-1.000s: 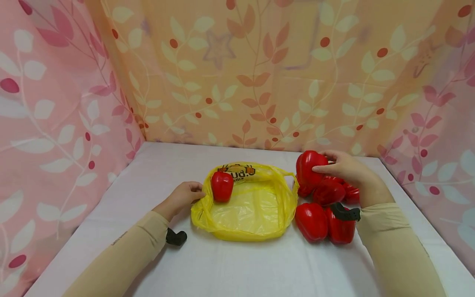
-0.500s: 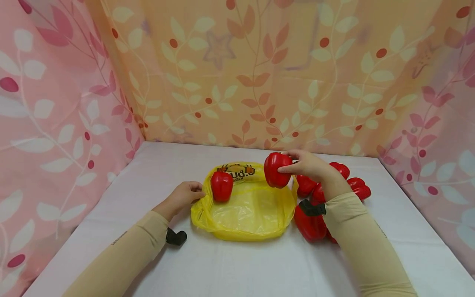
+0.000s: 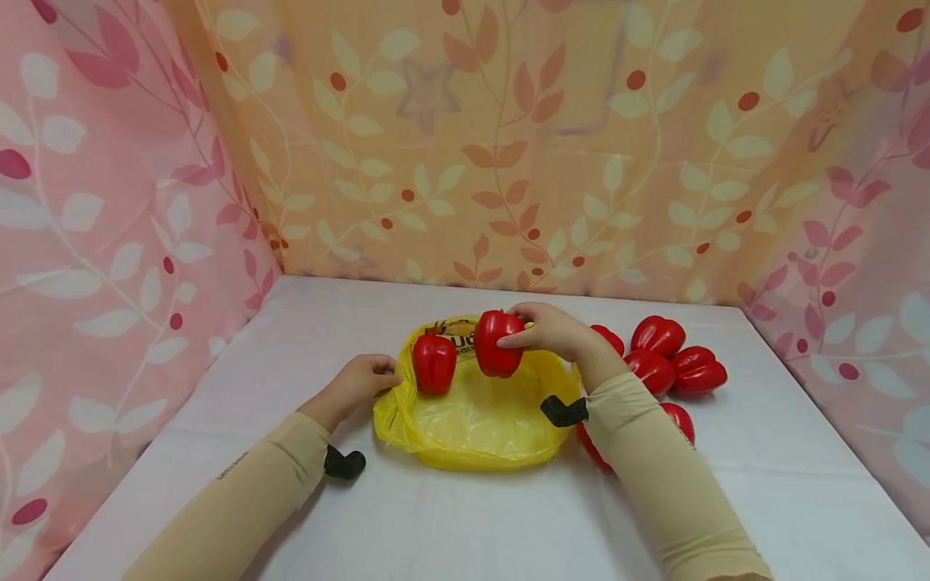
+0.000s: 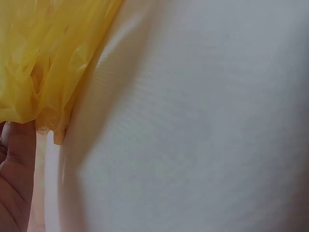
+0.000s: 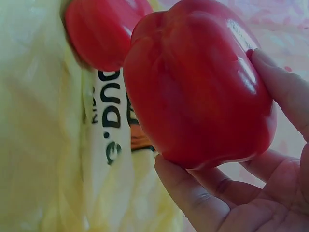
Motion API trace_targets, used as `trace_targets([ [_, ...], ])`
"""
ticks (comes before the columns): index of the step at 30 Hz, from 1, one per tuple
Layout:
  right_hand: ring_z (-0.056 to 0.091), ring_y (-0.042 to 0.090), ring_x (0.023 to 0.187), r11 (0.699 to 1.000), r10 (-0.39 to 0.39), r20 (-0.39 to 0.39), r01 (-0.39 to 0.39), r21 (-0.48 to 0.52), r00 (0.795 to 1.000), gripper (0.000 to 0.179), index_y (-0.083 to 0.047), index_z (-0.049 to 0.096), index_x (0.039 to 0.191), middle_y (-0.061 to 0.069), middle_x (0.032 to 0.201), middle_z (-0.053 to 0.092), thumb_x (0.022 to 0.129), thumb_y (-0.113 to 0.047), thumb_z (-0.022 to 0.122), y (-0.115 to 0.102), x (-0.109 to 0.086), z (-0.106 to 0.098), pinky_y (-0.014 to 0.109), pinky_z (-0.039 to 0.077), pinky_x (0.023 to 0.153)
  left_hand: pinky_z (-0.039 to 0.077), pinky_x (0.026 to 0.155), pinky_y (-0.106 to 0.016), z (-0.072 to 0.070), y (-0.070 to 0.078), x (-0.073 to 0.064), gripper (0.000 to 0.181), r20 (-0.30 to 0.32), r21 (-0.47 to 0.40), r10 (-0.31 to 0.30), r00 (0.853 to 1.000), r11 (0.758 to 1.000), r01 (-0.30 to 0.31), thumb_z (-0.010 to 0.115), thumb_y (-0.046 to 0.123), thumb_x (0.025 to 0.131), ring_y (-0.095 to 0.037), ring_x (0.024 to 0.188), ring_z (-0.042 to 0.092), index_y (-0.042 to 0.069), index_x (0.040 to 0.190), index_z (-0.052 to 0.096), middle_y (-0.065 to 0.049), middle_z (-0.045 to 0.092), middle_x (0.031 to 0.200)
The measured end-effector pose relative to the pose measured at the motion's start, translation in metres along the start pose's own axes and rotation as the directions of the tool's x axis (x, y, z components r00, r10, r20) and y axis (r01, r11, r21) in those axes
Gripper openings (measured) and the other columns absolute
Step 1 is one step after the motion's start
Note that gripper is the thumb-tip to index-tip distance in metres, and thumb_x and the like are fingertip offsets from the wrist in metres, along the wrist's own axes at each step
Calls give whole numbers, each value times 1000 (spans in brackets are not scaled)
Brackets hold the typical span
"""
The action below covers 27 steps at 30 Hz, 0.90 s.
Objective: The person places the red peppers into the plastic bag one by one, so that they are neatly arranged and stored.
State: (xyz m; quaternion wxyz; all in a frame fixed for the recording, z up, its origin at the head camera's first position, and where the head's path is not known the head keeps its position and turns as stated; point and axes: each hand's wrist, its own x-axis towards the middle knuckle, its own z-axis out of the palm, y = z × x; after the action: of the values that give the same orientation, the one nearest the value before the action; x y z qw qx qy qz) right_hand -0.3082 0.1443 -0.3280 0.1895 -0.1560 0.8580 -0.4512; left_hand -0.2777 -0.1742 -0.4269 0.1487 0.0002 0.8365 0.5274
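Pepper (image 3: pixel 492 350) gripped in the right hand (image 3: pixel 555 332) hangs over the yellow bag (image 3: pixel 475 458), near a second pepper (image 3: pixel 434 366) inside, while the left hand (image 3: pixel 354 386) pinches its rim; bagging seems under way, the next move likely calling for lowering and releasing.

Beige left sleeve (image 3: pixel 243 500), bearing small dark lettering (image 3: pixel 232 466), illegible here; matching right sleeve (image 3: pixel 672 484), creased at the cuff (image 3: pixel 609 397); bent black wrist attachments (image 3: pixel 345 465); bare fingers (image 5: pixel 190 191).
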Motion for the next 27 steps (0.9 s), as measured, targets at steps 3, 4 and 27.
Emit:
trace_targets([
  [3, 54, 27, 102, 1000, 8, 2, -8, 19, 1000, 49, -11, 56, 114, 9, 111, 56, 73, -30, 76, 2, 7, 8, 36, 50, 83, 48, 73, -25, 0, 0, 0, 13, 1, 0, 9, 1000, 1000, -9, 58, 8, 88, -18, 82, 53, 4, 99, 63, -5, 62, 93],
  [4, 54, 26, 102, 999, 15, 6, -15, 29, 1000, 49, -12, 56, 114, 9, 112, 56, 73, -30, 76, 3, 9, 11, 36, 50, 83, 48, 73, -25, 0, 0, 0, 13, 1, 0, 11, 1000, 1000, -11, 58, 8, 88, -18, 82, 53, 4, 99, 63, -5, 62, 92],
  [27, 50, 26, 106, 990, 131, -14, -130, 58, 991, 59, -12, 50, 125, 7, 120, 51, 74, -22, 76, 25, 36, 46, 35, 50, 83, 50, 70, -25, 0, 3, 0, 16, -21, 14, -25, 999, 1000, 25, 61, 11, 87, -17, 78, 54, 5, 102, 63, -8, 59, 89],
])
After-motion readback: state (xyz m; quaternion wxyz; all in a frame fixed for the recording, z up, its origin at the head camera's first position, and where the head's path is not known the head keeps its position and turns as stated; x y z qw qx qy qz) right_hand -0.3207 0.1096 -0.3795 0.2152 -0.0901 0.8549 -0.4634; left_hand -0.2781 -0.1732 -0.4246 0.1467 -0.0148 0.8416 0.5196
